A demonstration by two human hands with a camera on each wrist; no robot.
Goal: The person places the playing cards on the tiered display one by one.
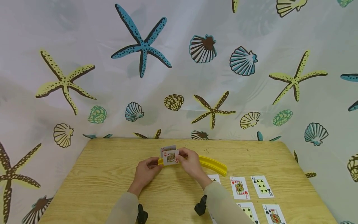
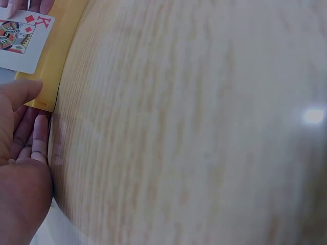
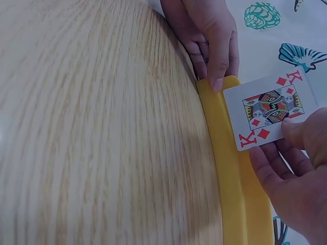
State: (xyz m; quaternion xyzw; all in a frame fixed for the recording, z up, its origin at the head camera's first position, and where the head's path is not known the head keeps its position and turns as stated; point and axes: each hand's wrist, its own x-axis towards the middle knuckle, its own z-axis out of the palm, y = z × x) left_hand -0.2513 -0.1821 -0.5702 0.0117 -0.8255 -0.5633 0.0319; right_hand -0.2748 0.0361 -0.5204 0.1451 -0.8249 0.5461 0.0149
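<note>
In the head view a curved yellow card holder [image 1: 213,165] lies across the far middle of the table. My left hand [image 1: 146,171] grips its left end, thumb on the near face; the right wrist view shows that thumb on the holder [image 3: 227,153] too. Between thumb and fingers my right hand [image 1: 192,162] pinches a king of diamonds [image 1: 170,157], its face toward me, right at the holder's groove. Behind the king another card [image 1: 168,147] stands up, mostly covered, with only its upper part showing.
Face-up on the right of the wooden table [image 1: 98,174] lie several playing cards, among them a jack of hearts [image 1: 239,188], a six of clubs [image 1: 262,186] and a black jack [image 1: 274,214]. My right forearm partly covers some. A shell-and-starfish curtain [image 1: 179,77] hangs behind the table.
</note>
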